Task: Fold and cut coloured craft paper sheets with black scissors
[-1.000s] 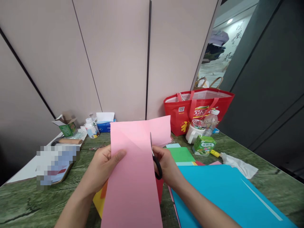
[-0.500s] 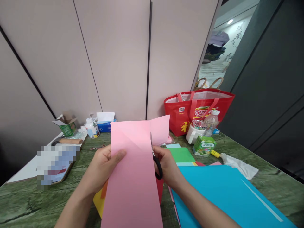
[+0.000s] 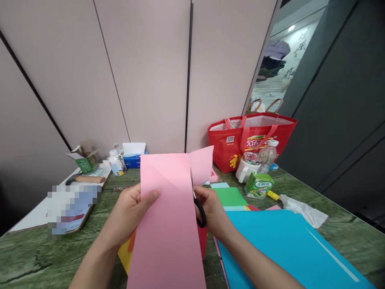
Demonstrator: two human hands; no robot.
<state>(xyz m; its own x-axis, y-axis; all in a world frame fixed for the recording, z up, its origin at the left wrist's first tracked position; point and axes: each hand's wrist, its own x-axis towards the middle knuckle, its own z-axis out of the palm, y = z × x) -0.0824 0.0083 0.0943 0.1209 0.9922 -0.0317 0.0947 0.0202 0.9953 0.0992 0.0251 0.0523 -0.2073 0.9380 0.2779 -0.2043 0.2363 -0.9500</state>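
A long sheet of pink paper stands upright in front of me. My left hand pinches its left edge, thumb on the near face and fingers behind. On the other side, my right hand is closed on a pair of scissors with black handles. Their blades are at the cut that runs down from the sheet's top edge, and the partly cut strip bends away to the right. Behind the pink paper, yellow paper and a bit of red show.
To the right lie blue sheets and green paper. Beyond them stand a green drink carton, a white mug, a bottle and a red bag. A phone, white bottle and tissue pack are at left.
The cut strip's free corner has shifted slightly left and bends a little more. Both hands keep nearly the same places and grips.
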